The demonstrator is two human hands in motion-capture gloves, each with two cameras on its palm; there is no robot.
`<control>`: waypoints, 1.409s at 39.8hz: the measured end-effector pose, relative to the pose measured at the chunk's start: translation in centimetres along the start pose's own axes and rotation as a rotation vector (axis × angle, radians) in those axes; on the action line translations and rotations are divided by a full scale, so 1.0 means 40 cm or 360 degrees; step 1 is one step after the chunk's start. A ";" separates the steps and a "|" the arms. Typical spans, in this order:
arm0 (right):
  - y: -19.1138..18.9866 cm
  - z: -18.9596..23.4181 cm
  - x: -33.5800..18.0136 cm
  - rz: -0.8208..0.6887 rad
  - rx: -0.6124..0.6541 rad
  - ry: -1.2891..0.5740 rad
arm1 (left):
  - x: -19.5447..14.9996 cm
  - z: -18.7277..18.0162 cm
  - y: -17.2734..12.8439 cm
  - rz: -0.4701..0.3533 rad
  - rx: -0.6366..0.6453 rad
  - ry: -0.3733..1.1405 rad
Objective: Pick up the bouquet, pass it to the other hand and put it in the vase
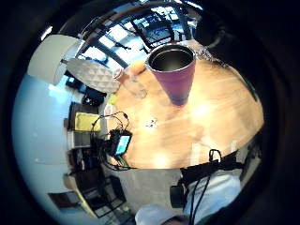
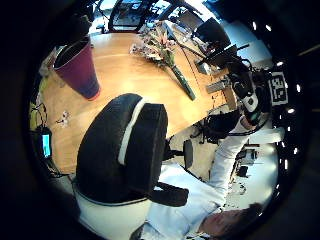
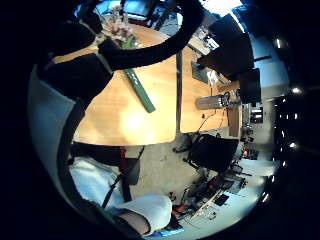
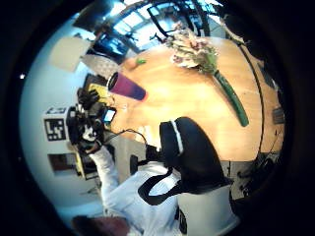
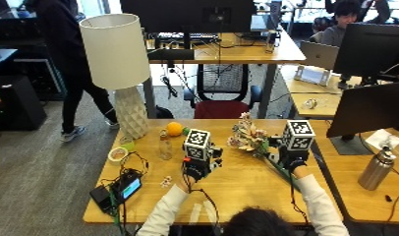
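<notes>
No readable writing, wooden surface [image 5: 239, 189] in an office, bouquet [image 5: 252, 140] near its right edge, purple vase [image 2: 77, 67] left of it, both grips' fingers impossible to tell.

The outside view looks down from above and behind the person's head onto the light wooden worktop [image 5: 239, 184]. Both left palm views face down at it, close to a purple tapered metal vase [image 1: 174, 75]. Both right palm views share the green-stemmed pale flower bouquet [image 4: 206, 69].
</notes>
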State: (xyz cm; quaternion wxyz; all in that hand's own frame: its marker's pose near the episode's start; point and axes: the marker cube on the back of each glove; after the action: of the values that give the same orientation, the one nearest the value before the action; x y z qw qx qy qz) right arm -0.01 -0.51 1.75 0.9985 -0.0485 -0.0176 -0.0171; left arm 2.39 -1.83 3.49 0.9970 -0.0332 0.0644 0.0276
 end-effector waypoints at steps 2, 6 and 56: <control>-0.002 0.002 0.017 0.0039 -0.0030 0.0008 | 0.011 0.012 0.001 0.0011 -0.0012 0.0007; -0.031 0.029 0.070 0.0112 -0.0108 0.0003 | 0.021 0.023 0.003 0.0025 -0.0041 0.0025; -0.003 0.479 0.274 0.0776 -0.0813 -0.0220 | 0.036 0.008 0.025 -0.0031 -0.0022 -0.0020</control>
State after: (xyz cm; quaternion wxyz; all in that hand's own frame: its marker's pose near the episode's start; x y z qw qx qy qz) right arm 10.31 0.90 21.20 0.9254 -0.3004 -0.0681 0.2210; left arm 3.80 -0.75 3.55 0.9973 -0.0406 0.0578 0.0186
